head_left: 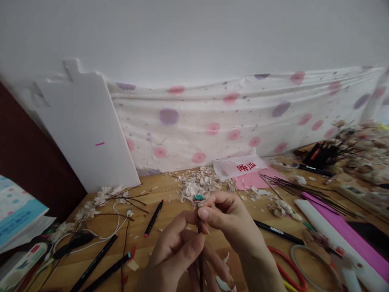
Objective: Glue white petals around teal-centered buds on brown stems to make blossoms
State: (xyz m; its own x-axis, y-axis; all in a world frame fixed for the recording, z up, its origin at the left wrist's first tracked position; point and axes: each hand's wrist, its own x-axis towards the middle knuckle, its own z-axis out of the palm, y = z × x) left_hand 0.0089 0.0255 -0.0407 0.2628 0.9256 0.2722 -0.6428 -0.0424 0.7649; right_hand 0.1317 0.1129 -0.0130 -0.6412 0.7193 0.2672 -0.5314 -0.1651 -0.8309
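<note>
Both my hands are pinched together low in the middle of the view. My left hand (178,253) grips a thin dark wire stem (200,259) that stands nearly upright. My right hand (226,221) pinches the top of the same stem, where a small green bit (199,197) and pale petal pieces show above my fingertips. A heap of white petal scraps (197,184) lies on the wooden table (164,190) just behind my hands.
Black marker pens (153,218) and finished white flower stems (106,198) lie at left. A white board (88,134) leans on the spotted cloth (243,117). Dark wires (306,192), pink paper (349,227), red scissors (288,267) and a flower pile (364,150) are at right.
</note>
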